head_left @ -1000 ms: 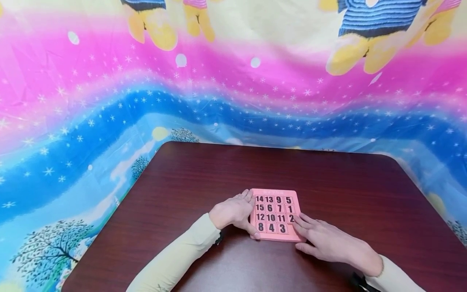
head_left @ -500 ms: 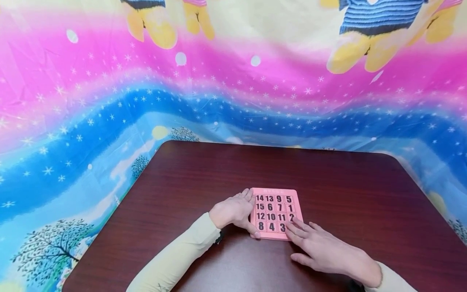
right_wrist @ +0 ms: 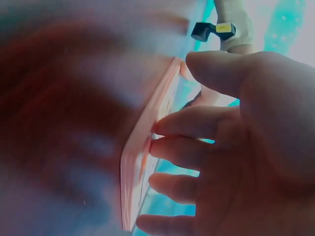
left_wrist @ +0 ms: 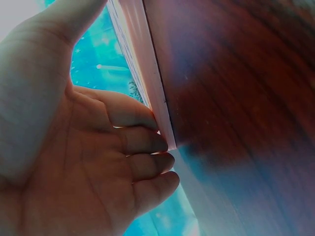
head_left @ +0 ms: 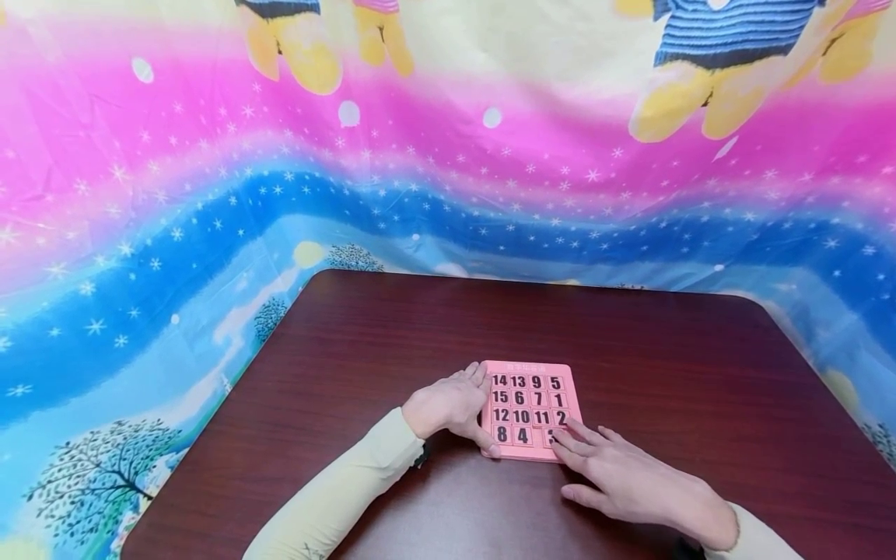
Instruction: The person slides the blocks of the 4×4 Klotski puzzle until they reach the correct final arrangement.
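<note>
tile 3 [head_left: 551, 436] has slid right, away from tile 4 [head_left: 522, 435], on the pink board [head_left: 521, 450], near on the worktop [head_left: 420, 327]. left hand [head_left: 449, 404] touches its left edge, fingers together; right hand [head_left: 623, 476] touches tile 3, fingers apart. light, level pressure seems best.

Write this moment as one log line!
number puzzle: on table | left hand: touches its left edge | right hand: at tile 3 | gap: right of tile 4

My left hand [head_left: 451, 404] bars the number board [head_left: 530, 407] at left, my right hand [head_left: 626, 476] at near right; the table [head_left: 525, 319] beyond gives room.
</note>
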A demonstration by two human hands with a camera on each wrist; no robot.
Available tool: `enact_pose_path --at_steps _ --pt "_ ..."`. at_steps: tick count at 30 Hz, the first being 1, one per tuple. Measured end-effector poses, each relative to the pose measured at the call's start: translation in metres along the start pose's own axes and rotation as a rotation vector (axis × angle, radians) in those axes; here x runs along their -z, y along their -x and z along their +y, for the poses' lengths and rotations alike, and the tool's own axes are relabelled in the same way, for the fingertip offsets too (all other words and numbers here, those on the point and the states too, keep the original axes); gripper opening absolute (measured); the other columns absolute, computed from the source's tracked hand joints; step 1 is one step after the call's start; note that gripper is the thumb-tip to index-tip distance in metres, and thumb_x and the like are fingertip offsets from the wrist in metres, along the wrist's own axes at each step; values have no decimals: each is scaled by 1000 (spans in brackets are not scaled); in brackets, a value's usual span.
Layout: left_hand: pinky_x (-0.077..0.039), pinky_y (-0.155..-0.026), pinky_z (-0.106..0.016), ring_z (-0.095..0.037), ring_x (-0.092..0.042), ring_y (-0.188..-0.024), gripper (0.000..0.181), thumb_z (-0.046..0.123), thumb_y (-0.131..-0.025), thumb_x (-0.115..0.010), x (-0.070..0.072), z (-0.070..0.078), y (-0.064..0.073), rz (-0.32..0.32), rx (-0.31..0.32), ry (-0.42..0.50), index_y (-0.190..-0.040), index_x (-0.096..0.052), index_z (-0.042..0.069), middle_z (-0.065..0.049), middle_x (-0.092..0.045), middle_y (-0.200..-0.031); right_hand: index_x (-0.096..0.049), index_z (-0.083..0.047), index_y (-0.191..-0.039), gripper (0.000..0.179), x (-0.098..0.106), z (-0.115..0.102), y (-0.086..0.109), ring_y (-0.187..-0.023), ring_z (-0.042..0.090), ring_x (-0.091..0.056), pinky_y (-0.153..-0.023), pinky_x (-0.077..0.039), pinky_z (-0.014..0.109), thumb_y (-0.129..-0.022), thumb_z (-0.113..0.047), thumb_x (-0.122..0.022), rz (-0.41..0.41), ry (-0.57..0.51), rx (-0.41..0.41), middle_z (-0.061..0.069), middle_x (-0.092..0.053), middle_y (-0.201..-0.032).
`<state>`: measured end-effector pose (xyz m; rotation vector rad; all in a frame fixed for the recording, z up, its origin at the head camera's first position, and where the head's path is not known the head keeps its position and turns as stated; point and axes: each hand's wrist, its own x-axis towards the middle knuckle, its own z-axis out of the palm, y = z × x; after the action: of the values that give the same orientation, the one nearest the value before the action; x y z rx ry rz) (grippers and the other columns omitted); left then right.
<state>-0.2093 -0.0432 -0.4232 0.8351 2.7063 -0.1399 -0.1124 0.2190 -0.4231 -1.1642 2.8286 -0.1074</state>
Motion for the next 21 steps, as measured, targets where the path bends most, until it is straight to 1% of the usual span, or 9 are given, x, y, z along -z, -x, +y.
enact_pose_path --at_steps 6,12,16,21 --pt "-21 -125 -32 -25 -16 -153 126 79 -66 -70 -1 0 -1 4 -2 1 -156 -23 4 -14 -14 -165 -58 -11 -138 59 3 8 6 -140 39 -41 -102 -42 66 -96 -53 -54 -18 -32 -19 11 -51 -148" --pt "-20 -126 -32 -25 -15 -154 127 80 -65 -69 0 2 -3 0 -12 5 -156 -23 4 -14 -14 -165 -59 -12 -138 57 7 12 12 -141 39 -40 -102 -41 66 -94 -49 -58 -36 -52 -56 11 -52 -147" --pt "-19 -126 -33 -25 -14 -154 127 80 -65 -69 0 1 -2 -5 -6 13 -156 -21 4 -14 -12 -165 -60 -11 -136 58 12 7 10 -140 39 -41 -103 -41 66 -95 -51 -57 -39 -36 -47 12 -52 -147" --pt "-20 -126 -33 -25 -14 -154 127 79 -65 -70 0 2 -1 -7 1 23 -156 -21 4 -14 -12 -165 -58 -11 -138 59 15 -4 -2 -140 37 -43 -104 -42 63 -96 -52 -54 -31 9 3 11 -52 -147"
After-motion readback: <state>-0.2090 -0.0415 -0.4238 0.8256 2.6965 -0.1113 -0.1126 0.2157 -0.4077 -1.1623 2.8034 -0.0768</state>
